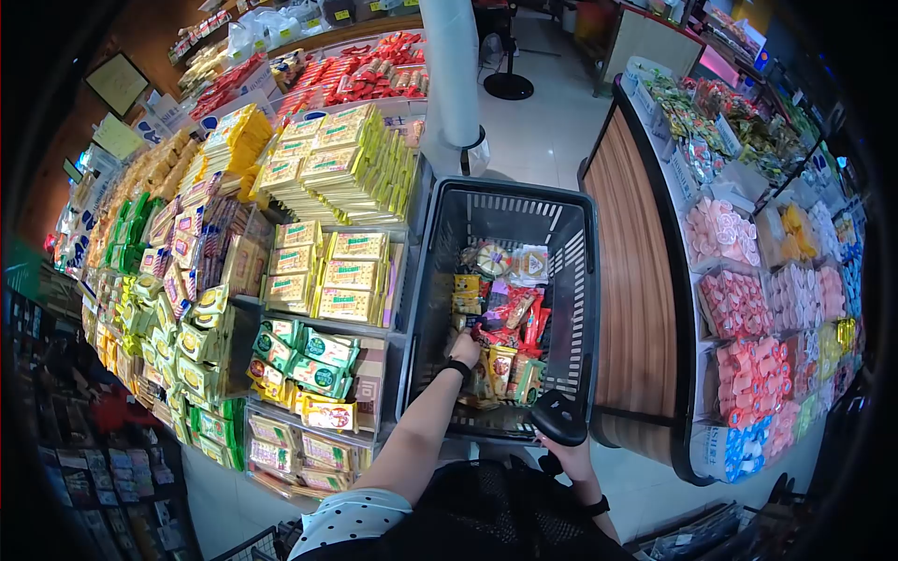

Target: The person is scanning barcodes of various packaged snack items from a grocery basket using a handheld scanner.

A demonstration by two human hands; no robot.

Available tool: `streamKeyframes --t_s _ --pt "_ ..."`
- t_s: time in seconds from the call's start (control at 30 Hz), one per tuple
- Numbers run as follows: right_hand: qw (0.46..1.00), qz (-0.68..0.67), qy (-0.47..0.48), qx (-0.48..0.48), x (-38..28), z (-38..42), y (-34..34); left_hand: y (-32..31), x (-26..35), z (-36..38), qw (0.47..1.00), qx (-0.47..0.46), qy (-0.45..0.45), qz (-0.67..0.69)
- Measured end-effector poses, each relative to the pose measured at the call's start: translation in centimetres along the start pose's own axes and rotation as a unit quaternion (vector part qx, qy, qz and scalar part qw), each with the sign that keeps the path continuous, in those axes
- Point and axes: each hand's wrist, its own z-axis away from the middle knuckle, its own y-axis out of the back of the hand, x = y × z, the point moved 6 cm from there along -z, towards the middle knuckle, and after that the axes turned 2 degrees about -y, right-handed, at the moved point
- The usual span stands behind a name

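Observation:
A black plastic shopping basket [573, 201] stands in front of me with several snack packets inside. My left hand [465, 348] reaches down into its left side, among the packets. Its fingers look bent at a small dark red packet [479, 334], but what they hold is too small to make out. Red packets [520, 311] lie just beyond it, with a yellow packet [501, 366] and a green packet [529, 379] nearer me. My right hand [554, 447] is at the basket's near right corner, closed around the black handle [559, 419], which partly hides its fingers.
To the left, a tiered display holds stacked biscuit packs [351, 271] and green and yellow packets [309, 365]. A wood-panelled counter [631, 280] with pink candy bins [753, 374] stands to the right. A pale pillar [452, 75] rises behind the basket, with tiled floor [552, 122] beside it.

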Motion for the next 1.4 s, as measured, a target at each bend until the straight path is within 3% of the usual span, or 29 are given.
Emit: streamKeyframes --t_s 0.1,0.17,0.2,0.3,0.4,0.5,0.63,0.77,0.9,0.97,1.0,1.03,1.1,1.17,1.3,1.4 --pt "0.999 0.039 0.01 -0.008 0.4 0.0 0.3 -0.2 -0.5 0.0 0.997 0.049 -0.019 0.048" --pt "0.999 0.035 0.002 -0.017 0.4 0.1 0.6 2.0 0.8 1.8 0.986 0.164 -0.006 0.02" --pt "0.999 0.032 -0.004 -0.025 0.4 0.1 0.7 3.2 2.0 1.8 0.981 0.183 -0.001 -0.059" --pt "0.999 0.035 0.008 -0.036 0.4 0.4 0.5 7.3 5.5 2.7 0.982 0.183 -0.005 -0.037" --pt "0.998 0.036 0.042 -0.021 -0.1 0.6 0.4 11.6 9.0 5.7 0.942 0.263 -0.124 0.168" --pt "0.998 0.014 0.065 0.0 -0.1 1.0 0.8 13.4 11.7 10.1 0.859 0.171 -0.177 0.45" --pt "0.997 -0.02 0.069 -0.033 -0.2 1.8 0.4 12.8 12.8 16.5 0.814 0.109 -0.162 0.547" --pt "0.991 0.03 0.102 -0.077 -1.2 1.8 -0.1 9.8 11.9 18.8 0.795 0.098 -0.187 0.57" --pt "0.993 -0.033 0.052 -0.103 -0.2 1.3 0.2 6.9 11.1 20.1 0.789 0.063 -0.184 0.583" --pt "0.993 -0.043 0.015 -0.104 -0.5 1.0 0.3 5.1 9.6 20.0 0.874 0.054 -0.125 0.467" --pt "0.993 -0.04 0.009 -0.108 -0.6 0.7 0.3 4.4 9.5 19.8 0.834 0.049 -0.175 0.521" --pt "0.993 -0.04 0.004 -0.107 -0.4 0.4 0.5 3.9 9.2 19.9 0.849 0.057 -0.187 0.491" --pt "0.992 0.014 0.051 -0.111 -1.0 -0.3 1.4 2.8 9.2 20.3 0.856 0.07 -0.17 0.483" --pt "0.99 0.085 0.023 -0.108 -0.1 -1.2 2.5 1.7 9.3 20.6 0.857 0.053 -0.147 0.491" --pt "0.99 0.064 0.105 -0.071 1.1 -2.1 4.2 0.8 10.9 20.9 0.866 0.056 -0.195 0.458" --pt "0.987 0.109 0.096 -0.076 0.9 -2.3 5.2 0.1 11.4 20.2 0.857 0.052 -0.18 0.479"
